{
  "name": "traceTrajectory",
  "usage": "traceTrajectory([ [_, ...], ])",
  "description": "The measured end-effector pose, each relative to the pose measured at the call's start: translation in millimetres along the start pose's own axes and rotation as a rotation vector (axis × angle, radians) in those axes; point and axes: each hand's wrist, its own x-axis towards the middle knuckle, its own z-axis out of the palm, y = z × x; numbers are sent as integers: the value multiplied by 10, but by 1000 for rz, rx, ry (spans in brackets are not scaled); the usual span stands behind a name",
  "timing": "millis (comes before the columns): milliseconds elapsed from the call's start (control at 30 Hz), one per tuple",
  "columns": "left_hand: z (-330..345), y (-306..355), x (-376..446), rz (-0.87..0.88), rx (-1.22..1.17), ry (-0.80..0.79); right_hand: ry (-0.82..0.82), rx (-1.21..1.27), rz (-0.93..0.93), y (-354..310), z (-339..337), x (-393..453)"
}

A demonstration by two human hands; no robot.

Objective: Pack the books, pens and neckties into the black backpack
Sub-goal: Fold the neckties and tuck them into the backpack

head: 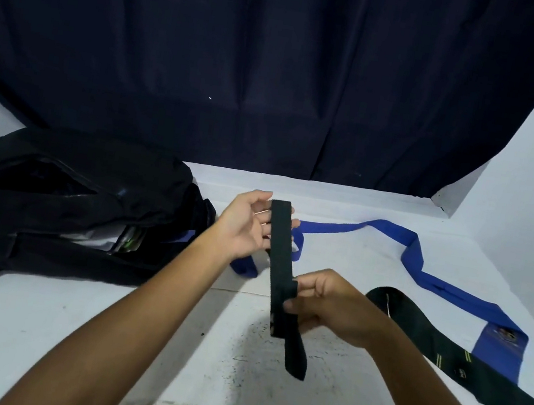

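Two hands: both on folded black necktie point(278, 266), mid-air above table
left hand point(248, 227): open-palmed, supporting far end
right hand point(323, 306): pinching near end
black backpack point(61, 202): left, unzipped
table point(197, 382): white, scuffed
backdrop point(279, 65): dark curtain

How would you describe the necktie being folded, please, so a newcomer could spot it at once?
Start at the black backpack on the left of the white table; just right of it, both hands hold a folded black necktie in the air. Unlike the blue necktie lying behind, it is plain black.
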Motion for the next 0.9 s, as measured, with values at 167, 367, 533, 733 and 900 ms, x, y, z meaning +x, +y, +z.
traceTrajectory([
  [167,-102,-194,-57,1,146,-223,71,208,-81,-51,-111,-25],
  [367,-210,-373,-102,-8,220,-426,434,210,-124,-229,-108,96],
  [533,-217,-420,-136,103,277,-454,570,284,-92,-243,26,179],
  [733,-226,-478,-118,164,371,-381,591,330,-33,-240,87,256],
  [900,-216,-469,-111,195,365,-349,626,334,-38,-193,89,312],
])
